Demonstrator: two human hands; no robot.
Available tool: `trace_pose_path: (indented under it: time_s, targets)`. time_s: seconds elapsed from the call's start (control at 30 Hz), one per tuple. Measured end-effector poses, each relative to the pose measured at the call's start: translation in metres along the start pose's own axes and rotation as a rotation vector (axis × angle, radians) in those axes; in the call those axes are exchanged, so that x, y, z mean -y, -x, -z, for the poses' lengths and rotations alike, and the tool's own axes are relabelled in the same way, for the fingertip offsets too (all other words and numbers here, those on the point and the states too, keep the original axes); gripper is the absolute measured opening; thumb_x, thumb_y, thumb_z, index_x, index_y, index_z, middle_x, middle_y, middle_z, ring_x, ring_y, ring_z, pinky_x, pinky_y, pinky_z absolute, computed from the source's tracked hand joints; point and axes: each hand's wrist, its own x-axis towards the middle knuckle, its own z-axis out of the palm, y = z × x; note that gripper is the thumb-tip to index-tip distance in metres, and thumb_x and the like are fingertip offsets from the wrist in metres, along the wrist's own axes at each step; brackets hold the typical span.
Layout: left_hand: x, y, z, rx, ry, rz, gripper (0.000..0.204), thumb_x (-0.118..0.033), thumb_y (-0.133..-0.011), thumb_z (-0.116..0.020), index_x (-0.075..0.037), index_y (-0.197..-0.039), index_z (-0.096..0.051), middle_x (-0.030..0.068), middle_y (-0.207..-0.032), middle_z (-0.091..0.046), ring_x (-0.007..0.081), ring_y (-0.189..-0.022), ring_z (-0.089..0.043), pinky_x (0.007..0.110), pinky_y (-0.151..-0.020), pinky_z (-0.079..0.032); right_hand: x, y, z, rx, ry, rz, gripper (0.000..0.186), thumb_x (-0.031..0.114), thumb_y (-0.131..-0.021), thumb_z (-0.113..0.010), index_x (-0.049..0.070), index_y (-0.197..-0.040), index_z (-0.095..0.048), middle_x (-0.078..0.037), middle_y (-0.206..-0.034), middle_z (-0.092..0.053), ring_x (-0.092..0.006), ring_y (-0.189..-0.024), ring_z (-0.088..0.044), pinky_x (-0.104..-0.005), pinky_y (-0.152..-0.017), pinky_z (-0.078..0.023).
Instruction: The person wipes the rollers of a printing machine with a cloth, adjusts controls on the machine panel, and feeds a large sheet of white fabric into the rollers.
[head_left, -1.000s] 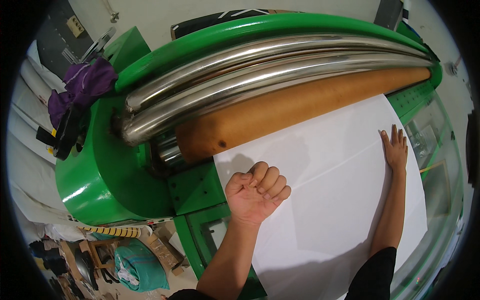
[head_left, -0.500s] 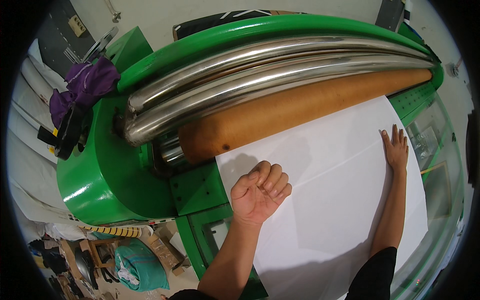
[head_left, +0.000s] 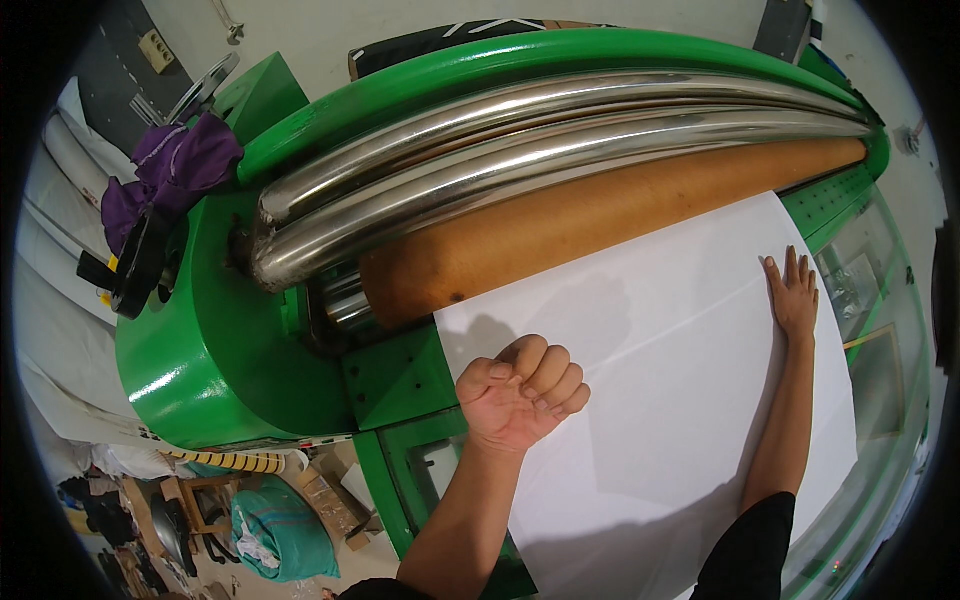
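My left hand [head_left: 518,395] is raised over the large white sheet [head_left: 640,400], palm up with fingers curled into a loose fist and nothing visible in it. My right hand [head_left: 795,295] lies flat with fingers spread near the sheet's right edge. The sheet's far edge meets an orange-brown roller [head_left: 610,205] on a green machine [head_left: 195,370]. Above that roller run two long, shiny steel rollers [head_left: 560,140].
A black handwheel [head_left: 140,270] and purple cloth [head_left: 165,170] are at the machine's left end. A glass-topped section [head_left: 880,370] borders the sheet on the right. Below left on the floor lie a teal sack [head_left: 280,530] and cardboard [head_left: 325,500].
My left hand has shifted slightly down and right, its fingers still curled. My right hand is nearly unchanged. The machine appears shifted very slightly right in the view.
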Motion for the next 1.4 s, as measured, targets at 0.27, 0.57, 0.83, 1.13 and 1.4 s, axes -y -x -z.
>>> trace_pose_path:
  time_s: [0.27, 0.57, 0.83, 1.13, 1.4]
  targets:
    - [-0.001, 0.0, 0.001, 0.031, -0.014, 0.027, 0.022, -0.027, -0.088, -0.057, -0.017, -0.075, -0.042, -0.0013, -0.072, -0.043, 0.0159, -0.07, -0.042, 0.033, -0.069, -0.034, 0.001, -0.004, -0.003, -0.004, -0.006, 0.005, 0.093, 0.083, -0.099, -0.035, 0.023, -0.169, -0.029, -0.02, -0.174, -0.025, -0.0416, -0.161, -0.02, -0.0579, -0.13, -0.017]
    - [0.003, 0.0, -0.001, 0.012, -0.115, 0.014, 0.025, -0.014, -0.089, -0.064, -0.019, -0.08, -0.042, -0.0034, -0.075, -0.04, 0.0141, -0.07, -0.04, 0.032, -0.067, -0.033, 0.004, -0.007, -0.002, 0.001, -0.001, -0.003, 0.092, 0.082, -0.099, -0.035, 0.023, -0.169, -0.029, -0.019, -0.174, -0.025, -0.0419, -0.161, -0.02, -0.0574, -0.13, -0.018]
    - [0.004, -0.001, 0.004, -0.021, -0.067, 0.012, 0.043, -0.043, -0.11, -0.057, -0.019, -0.079, -0.04, -0.0041, -0.075, -0.037, 0.0132, -0.069, -0.037, 0.03, -0.068, -0.031, 0.007, -0.009, -0.002, -0.005, -0.011, 0.005, 0.093, 0.082, -0.098, -0.036, 0.023, -0.169, -0.03, -0.02, -0.174, -0.025, -0.0427, -0.161, -0.02, -0.0573, -0.13, -0.018]
    - [0.016, -0.012, -0.025, -0.406, -1.559, -0.09, 0.041, -0.044, -0.091, -0.084, -0.011, -0.09, -0.06, 0.0023, -0.091, -0.061, 0.0226, -0.088, -0.058, 0.039, -0.086, -0.047, 0.012, -0.01, -0.003, -0.011, -0.033, 0.016, 0.092, 0.081, -0.098, -0.038, 0.022, -0.168, -0.031, -0.02, -0.174, -0.027, -0.0431, -0.16, -0.022, -0.0574, -0.129, -0.019]
    - [0.046, -0.023, -0.034, -0.189, -2.471, 0.511, 0.132, -0.068, -0.064, -0.09, -0.009, -0.167, -0.031, 0.0275, -0.174, -0.015, 0.0416, -0.164, -0.003, 0.063, -0.129, 0.007, -0.003, -0.023, -0.016, -0.043, -0.029, 0.043, 0.098, 0.081, -0.097, -0.044, 0.014, -0.167, -0.035, -0.023, -0.172, -0.029, -0.0435, -0.16, -0.024, -0.0538, -0.13, -0.02]
